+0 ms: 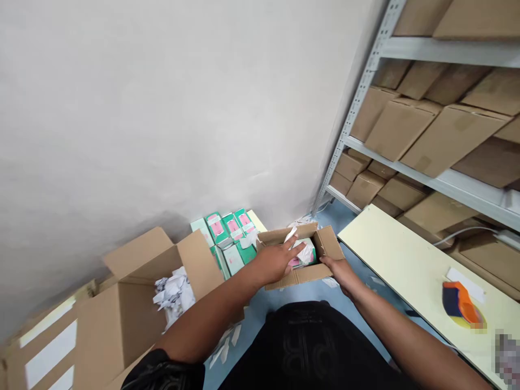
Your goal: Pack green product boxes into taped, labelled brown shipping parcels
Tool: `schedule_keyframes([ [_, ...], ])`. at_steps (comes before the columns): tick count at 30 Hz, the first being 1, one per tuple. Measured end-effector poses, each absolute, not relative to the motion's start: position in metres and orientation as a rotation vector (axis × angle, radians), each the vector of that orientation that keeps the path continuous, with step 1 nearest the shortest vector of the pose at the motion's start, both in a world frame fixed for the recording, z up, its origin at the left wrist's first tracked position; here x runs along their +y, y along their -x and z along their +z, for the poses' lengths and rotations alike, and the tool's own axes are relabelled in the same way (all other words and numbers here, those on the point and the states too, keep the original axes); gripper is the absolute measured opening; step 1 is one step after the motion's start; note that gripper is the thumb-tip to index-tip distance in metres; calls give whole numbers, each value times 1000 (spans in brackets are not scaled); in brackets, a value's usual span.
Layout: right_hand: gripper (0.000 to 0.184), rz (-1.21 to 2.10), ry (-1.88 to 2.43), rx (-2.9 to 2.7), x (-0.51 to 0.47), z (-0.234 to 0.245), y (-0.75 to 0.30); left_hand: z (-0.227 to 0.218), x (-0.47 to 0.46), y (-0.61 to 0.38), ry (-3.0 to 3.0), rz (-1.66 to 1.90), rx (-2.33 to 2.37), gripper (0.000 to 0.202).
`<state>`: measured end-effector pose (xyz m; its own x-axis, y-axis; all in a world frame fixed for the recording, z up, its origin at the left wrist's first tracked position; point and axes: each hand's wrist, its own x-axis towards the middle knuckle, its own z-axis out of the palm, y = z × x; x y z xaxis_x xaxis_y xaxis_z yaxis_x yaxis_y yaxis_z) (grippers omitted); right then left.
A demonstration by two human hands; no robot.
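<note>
We've got the small carton (301,276) at 12 o'clock, right hand (340,272) clamped on its rim, fingers hidden underneath; left hand (276,263) half-spread over the opening, can't tell if it pinches the white paper (305,251) half-covering a green-and-pink box (314,255). Green boxes (218,227) at 11, flap-blocked; shelf cartons (402,127) at 2, cut off by frame.

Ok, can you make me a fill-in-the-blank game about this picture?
The left hand and right hand are at a small open box made of ____.
A bigger box holds crumpled white ____.
The shelves hold many brown ____.
The packs by the wall show pink, white and ____.

Missing words: cardboard; paper; boxes; green.
</note>
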<state>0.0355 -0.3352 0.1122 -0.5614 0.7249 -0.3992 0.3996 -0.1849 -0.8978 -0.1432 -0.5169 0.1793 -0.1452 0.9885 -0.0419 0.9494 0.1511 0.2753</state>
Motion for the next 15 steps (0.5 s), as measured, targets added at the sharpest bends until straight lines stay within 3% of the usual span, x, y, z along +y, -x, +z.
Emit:
schedule_keyframes([
  [3,41,1876,1430,-1700,-314,104,-61,190,-502,137,-1881,442,1975,83],
  [8,47,1916,1478,-1503,-269,91,-107,186,-446,107,-1912,410,1747,48],
  [12,43,1939,1538,-1415,-225,84,-144,176,-380,71,-2011,410,1780,53],
  [15,42,1961,1535,-1337,-189,76,-177,181,-336,43,-2148,520,1762,43],
])
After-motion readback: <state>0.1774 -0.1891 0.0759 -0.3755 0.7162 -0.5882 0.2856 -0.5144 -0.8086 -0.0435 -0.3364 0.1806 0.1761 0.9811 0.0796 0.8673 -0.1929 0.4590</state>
